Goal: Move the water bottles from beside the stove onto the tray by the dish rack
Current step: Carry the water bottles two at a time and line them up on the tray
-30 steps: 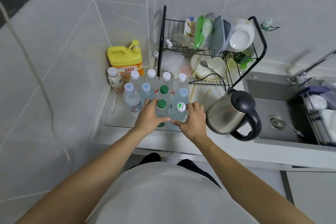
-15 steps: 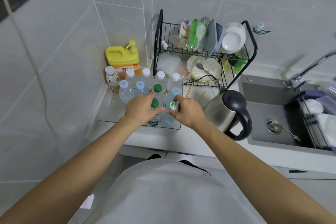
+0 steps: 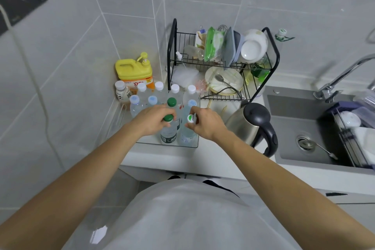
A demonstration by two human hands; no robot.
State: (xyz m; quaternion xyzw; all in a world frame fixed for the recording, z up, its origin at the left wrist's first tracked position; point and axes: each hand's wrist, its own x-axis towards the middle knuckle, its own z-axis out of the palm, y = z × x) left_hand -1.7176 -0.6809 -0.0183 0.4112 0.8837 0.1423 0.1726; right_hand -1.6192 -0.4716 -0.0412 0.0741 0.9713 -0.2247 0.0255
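At the tray's near edge, two bottles stand upright, side by side, long axes vertical. Green-cap bottle (image 3: 167,130): clear body, dark green label band low down, directly under the left hand (image 3: 152,121), whose fingers curl round its neck just below the cap. White-cap bottle (image 3: 188,131): clear, pale print on the body, green mark on the cap, just right of the first; the right hand (image 3: 205,124) pinches its neck below the cap, thumb on the near side. Each bottle lies below and just ahead of its own hand; neither hand needs to reach across. Whether the bases rest on the tray floor cannot be told for sure, though they appear seated.

Tray (image 3: 168,145): clear, thin dark rim, on the counter (image 3: 162,158) left of the dish rack (image 3: 221,61). Behind the held pair: about seven more bottles in rows, white, pale blue and one green cap (image 3: 171,102). Judged: placement step nearly complete, release next.

Adjacent: yellow detergent jug (image 3: 134,71) in the corner, small white-capped bottle (image 3: 121,91) beside it, steel kettle (image 3: 251,126) right of the tray, sink (image 3: 304,134) beyond.
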